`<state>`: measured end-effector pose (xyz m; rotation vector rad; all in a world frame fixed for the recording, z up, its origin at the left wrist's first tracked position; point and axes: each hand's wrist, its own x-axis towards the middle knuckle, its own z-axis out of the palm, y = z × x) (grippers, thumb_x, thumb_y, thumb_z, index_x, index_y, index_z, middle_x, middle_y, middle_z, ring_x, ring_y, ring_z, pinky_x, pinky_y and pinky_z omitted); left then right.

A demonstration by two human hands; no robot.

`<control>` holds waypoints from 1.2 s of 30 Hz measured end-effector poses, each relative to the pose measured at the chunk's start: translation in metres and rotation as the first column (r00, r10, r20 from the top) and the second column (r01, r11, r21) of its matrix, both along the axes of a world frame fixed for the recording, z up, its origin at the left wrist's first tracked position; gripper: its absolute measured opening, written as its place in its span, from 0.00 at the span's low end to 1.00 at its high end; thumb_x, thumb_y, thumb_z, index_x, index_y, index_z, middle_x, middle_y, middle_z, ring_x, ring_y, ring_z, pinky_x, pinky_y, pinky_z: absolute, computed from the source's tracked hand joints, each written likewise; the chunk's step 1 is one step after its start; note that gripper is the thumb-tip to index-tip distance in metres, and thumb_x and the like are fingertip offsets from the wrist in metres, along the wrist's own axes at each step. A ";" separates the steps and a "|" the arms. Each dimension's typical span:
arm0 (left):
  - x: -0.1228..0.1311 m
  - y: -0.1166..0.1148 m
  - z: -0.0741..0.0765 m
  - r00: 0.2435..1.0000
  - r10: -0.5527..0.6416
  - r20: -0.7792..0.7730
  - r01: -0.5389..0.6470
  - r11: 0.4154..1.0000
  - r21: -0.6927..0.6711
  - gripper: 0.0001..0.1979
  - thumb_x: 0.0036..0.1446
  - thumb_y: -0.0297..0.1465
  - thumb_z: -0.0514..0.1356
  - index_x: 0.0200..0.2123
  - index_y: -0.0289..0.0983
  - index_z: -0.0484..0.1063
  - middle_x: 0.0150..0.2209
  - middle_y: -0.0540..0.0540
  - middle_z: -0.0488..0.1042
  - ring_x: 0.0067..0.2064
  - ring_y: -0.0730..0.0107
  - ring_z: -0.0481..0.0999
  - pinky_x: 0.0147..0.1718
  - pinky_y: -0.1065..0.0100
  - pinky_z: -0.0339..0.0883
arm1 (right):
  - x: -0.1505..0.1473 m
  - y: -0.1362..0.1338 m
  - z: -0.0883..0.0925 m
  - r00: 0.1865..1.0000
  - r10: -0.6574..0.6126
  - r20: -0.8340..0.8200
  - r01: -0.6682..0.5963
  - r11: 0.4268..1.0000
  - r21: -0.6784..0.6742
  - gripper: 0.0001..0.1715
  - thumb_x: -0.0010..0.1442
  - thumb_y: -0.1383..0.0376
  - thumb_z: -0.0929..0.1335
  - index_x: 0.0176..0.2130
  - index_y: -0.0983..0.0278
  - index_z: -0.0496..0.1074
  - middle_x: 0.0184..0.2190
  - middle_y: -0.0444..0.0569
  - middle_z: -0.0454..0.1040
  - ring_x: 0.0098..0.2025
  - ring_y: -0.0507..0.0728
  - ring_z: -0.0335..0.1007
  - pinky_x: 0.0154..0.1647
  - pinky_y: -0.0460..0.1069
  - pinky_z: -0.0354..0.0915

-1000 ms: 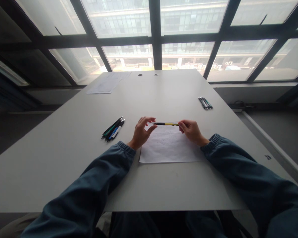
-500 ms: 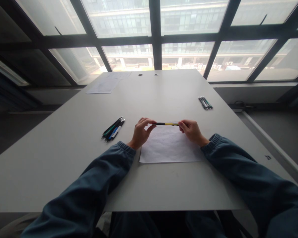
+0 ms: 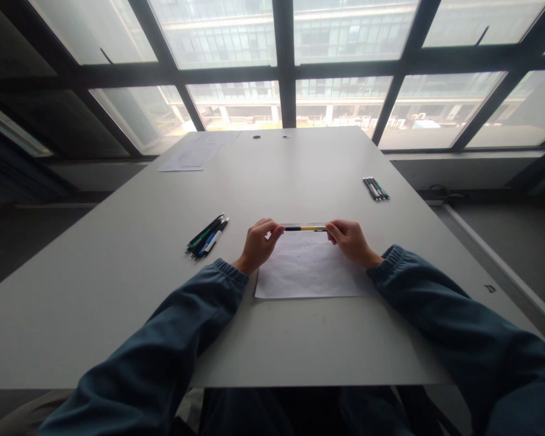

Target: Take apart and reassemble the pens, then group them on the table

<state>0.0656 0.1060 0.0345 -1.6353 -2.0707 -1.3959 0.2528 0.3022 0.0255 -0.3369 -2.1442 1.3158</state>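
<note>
A yellow and black pen is held level between my two hands, above the far part of a white sheet of paper. My left hand pinches its black end between thumb and fingers. At the other end, my right hand grips the silvery part with the clip. The fingers of both hands are closed, and the pen's two tips are hidden in them.
Left of my left hand lies a loose pile of several pens on the white table. A neat row of pens lies at the right. Papers rest at the far left, below the windows.
My left hand's fingers have shifted slightly on the black end, and the pen sits a touch lower. My right hand has stayed almost still.
</note>
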 end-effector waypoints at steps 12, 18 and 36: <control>0.003 -0.002 -0.001 0.998 -0.002 0.068 0.006 0.999 -0.051 0.31 0.69 0.47 0.51 0.16 0.38 0.67 0.17 0.50 0.68 0.22 0.72 0.70 0.29 0.68 0.63 | 0.000 0.002 -0.004 1.000 0.022 -0.005 -0.022 1.000 -0.009 0.28 0.65 0.45 0.66 0.26 0.64 0.72 0.19 0.44 0.68 0.22 0.51 0.60 0.25 0.48 0.56; -0.003 0.000 -0.008 0.986 -0.013 0.165 0.027 0.996 -0.084 0.33 0.70 0.50 0.46 0.22 0.37 0.75 0.20 0.48 0.73 0.23 0.71 0.73 0.28 0.69 0.64 | -0.001 0.003 -0.006 1.000 0.007 -0.002 -0.007 1.000 -0.018 0.28 0.64 0.44 0.66 0.27 0.63 0.73 0.20 0.45 0.68 0.22 0.52 0.61 0.25 0.48 0.57; 0.000 0.002 -0.001 0.995 -0.075 0.070 0.067 0.992 0.105 0.11 0.62 0.38 0.64 0.44 0.41 0.81 0.38 0.44 0.80 0.40 0.65 0.77 0.40 0.63 0.72 | -0.002 0.005 -0.006 0.998 -0.056 -0.001 0.056 0.998 0.013 0.26 0.65 0.47 0.66 0.26 0.63 0.72 0.19 0.44 0.68 0.22 0.52 0.61 0.25 0.48 0.57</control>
